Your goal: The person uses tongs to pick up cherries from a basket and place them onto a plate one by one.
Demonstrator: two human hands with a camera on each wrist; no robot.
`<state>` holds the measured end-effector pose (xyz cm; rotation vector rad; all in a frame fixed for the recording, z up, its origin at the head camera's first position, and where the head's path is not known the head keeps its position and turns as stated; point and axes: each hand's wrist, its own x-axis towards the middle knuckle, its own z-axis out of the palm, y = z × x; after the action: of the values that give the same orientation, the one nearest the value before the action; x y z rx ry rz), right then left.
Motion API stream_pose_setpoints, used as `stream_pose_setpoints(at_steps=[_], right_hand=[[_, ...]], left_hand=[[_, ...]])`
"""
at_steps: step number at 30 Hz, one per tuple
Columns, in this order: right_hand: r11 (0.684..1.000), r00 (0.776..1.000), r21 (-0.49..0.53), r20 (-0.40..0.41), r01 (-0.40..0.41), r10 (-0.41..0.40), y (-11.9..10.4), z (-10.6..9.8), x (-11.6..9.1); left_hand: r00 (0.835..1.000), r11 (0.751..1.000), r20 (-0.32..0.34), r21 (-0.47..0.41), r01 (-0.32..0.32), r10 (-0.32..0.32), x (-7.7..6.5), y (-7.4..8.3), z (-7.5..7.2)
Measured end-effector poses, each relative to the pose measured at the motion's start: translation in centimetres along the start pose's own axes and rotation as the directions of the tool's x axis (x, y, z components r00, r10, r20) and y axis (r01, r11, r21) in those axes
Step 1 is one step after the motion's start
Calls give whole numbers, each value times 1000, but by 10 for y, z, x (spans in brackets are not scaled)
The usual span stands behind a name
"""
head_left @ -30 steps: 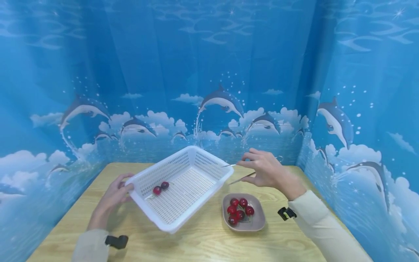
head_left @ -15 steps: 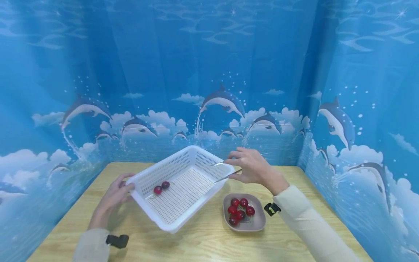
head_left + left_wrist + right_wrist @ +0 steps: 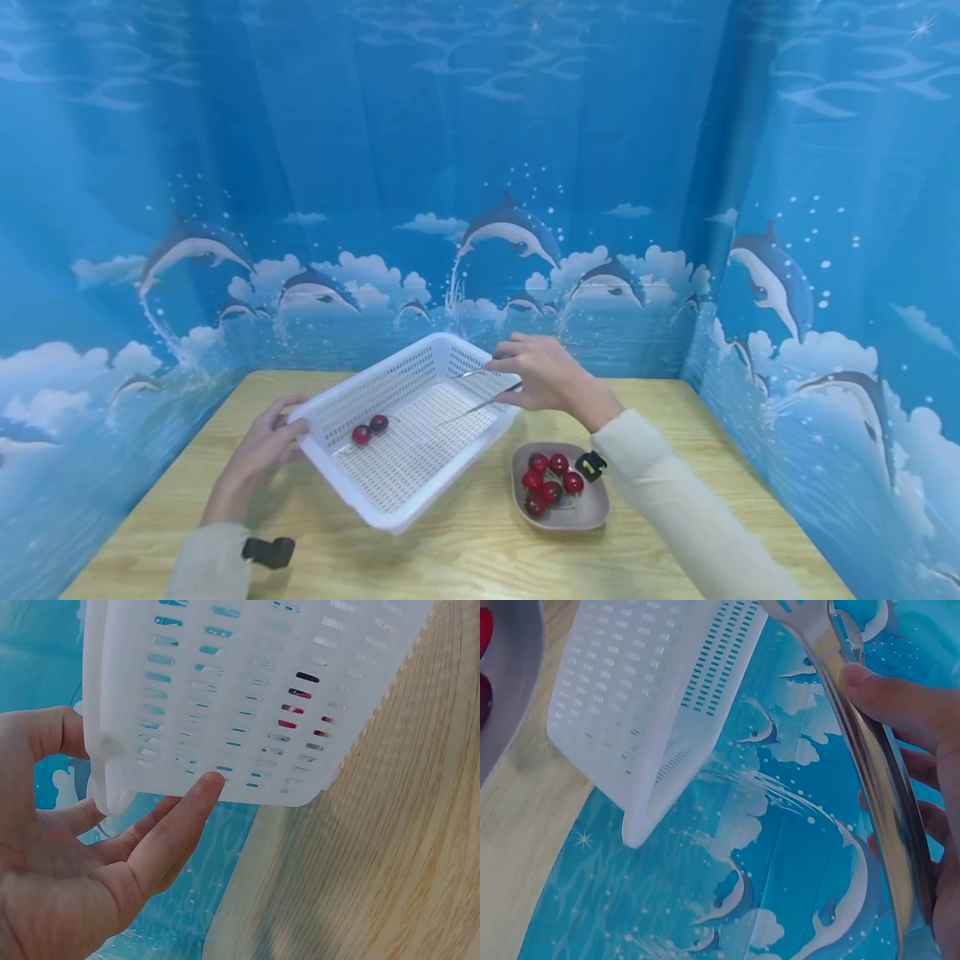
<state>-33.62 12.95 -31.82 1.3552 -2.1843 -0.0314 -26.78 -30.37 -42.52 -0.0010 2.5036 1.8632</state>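
Note:
My left hand [image 3: 258,446] grips the left end of a white slotted plastic basket [image 3: 352,498], thumb over the rim. The basket is tilted and raised off the table. Two dark red cherries [image 3: 362,435] lie near its left end; they show as red patches through the slots in the left wrist view. Metal tongs [image 3: 877,787] are in my right hand [image 3: 551,375], arms spread apart and nothing between them. Their tips reach over the basket's inside, to the right of the two cherries. In the right wrist view my thumb [image 3: 877,686] presses on one arm.
A pinkish-beige bowl [image 3: 570,523] with several red cherries [image 3: 552,492] stands on the wooden table [image 3: 480,558], right of the basket and below my right forearm. Blue dolphin-printed curtains [image 3: 480,167] close in the back and sides.
My right hand has moved left with the spread tongs, from beside the basket's right end to over its inside. Left hand, basket and cherries look unchanged.

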Motion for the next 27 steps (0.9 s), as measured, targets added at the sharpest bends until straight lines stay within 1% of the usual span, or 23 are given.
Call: stream_pose_setpoints(at_steps=[6, 13, 20, 27], right_hand=[[999, 998, 29, 54, -18, 16, -3, 10, 15], [999, 991, 30, 127, -41, 37, -8, 21, 37], [999, 976, 39, 216, -38, 29, -21, 26, 57], [1000, 968, 21, 250, -17, 11, -33, 34, 72]], left_hand=[[1000, 1000, -3, 12, -2, 2, 0, 0, 0], [1000, 1000, -11, 18, -1, 1, 2, -3, -1], [1000, 1000, -7, 9, -1, 1, 1, -1, 0], [1000, 1000, -5, 12, 2, -2, 0, 0, 0]])
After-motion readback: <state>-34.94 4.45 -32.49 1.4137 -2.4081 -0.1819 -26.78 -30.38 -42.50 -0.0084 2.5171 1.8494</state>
